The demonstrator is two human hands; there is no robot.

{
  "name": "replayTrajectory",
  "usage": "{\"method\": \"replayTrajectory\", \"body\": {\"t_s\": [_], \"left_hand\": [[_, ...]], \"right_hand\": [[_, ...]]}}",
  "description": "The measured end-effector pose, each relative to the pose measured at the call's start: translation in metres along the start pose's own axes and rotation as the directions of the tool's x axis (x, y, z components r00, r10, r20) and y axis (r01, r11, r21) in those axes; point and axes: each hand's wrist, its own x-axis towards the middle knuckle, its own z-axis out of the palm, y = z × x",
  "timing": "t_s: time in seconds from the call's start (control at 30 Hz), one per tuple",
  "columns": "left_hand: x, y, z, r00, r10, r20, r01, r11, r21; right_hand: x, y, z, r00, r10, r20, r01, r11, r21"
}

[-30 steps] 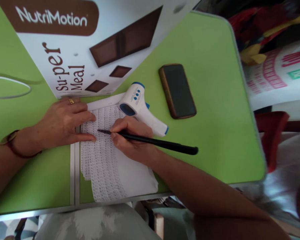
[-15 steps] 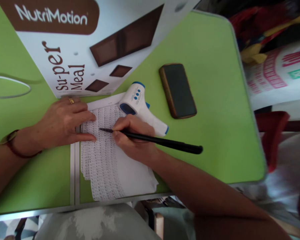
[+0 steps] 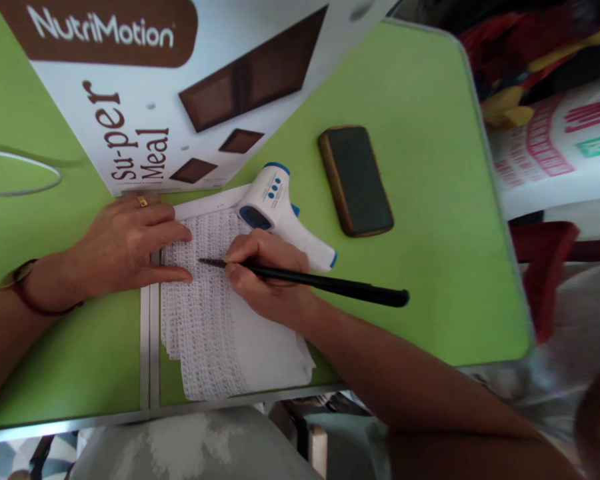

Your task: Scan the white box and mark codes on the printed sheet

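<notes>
A black pen (image 3: pixel 330 283) slants across my right hand (image 3: pixel 267 277), pinched between thumb and fingers. Its tip meets or hovers just over a stack of paper sheets (image 3: pixel 270 347) covered partly in dense rows of small writing. My left hand (image 3: pixel 125 247) lies with fingers apart, its thumb and forefinger resting on the left edge of the sheets. A white and blue infrared thermometer (image 3: pixel 300 239) lies over the top right of the paper, just behind my right hand.
A white and brown box (image 3: pixel 145 87) stands behind the paper. To the right lies a dark phone (image 3: pixel 361 180) in a brown case on the green table (image 3: pixel 445 200). A white cable (image 3: pixel 35 157) curves at far left. A printed white sack (image 3: pixel 555 147) is beyond the right edge.
The pen's rear end has swung very slightly to the right. At the lower right edge, a dark rounded shape has come further into view. My left hand stays put.
</notes>
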Motion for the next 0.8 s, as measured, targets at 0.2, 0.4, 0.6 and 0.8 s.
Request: {"method": "replayTrajectory", "body": {"t_s": [0.2,0.4,0.6,0.8], "left_hand": [[0.0004,0.0000,0.0010,1.000,0.003,-0.021,-0.004,1.000,-0.013],[-0.0005,-0.0001,0.0012,0.999,-0.025,0.028,0.025,1.000,-0.006],[-0.0016,-0.0002,0.0013,0.997,-0.047,0.065,0.047,0.999,0.008],[-0.0007,-0.0010,0.0028,1.000,-0.017,0.005,0.017,1.000,-0.008]], "right_hand": [[0.0003,-0.0012,0.0000,1.000,0.010,-0.008,-0.010,1.000,-0.016],[-0.0002,-0.0021,-0.0029,1.000,0.009,0.011,-0.009,0.999,-0.032],[-0.0007,0.0006,-0.0014,0.998,0.000,-0.067,-0.001,1.000,-0.007],[-0.0005,0.0004,0.0002,0.999,0.020,-0.049,-0.020,1.000,0.004]]}}
